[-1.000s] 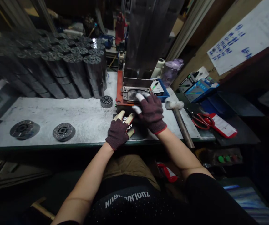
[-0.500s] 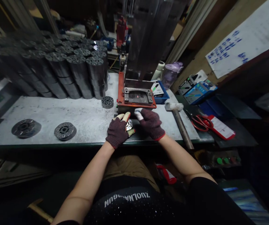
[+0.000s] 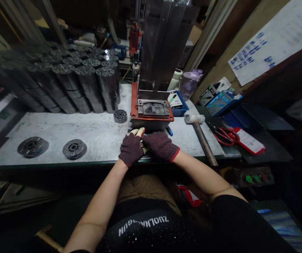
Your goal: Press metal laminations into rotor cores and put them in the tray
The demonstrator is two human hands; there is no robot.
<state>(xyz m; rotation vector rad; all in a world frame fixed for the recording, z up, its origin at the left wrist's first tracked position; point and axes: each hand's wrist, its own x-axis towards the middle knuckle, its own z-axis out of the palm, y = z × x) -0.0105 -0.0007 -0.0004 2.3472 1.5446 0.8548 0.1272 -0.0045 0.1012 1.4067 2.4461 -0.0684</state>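
My left hand, in a dark knitted work glove with pale fingertips, curls around the left side of a slotted metal disc at the bench's front edge. Only a sliver of the disc shows between the gloves. My right hand, gloved the same way, lies against the disc's right side with its fingers bent. Its fingertips are hidden, so what they pinch cannot be seen. Just behind both hands stands an orange-framed fixture with a metal recess on top. A blue marker lies beyond my right hand.
Two slotted discs, one farther left and one nearer, lie on the bench; another disc lies by the fixture. Tall stacks of cores fill the back left. At right are a hammer, red-handled scissors and a blue tray.
My right hand has moved left and slightly down onto the disc, covering most of it. The blue marker behind it has come into view. My left hand has stayed in place.
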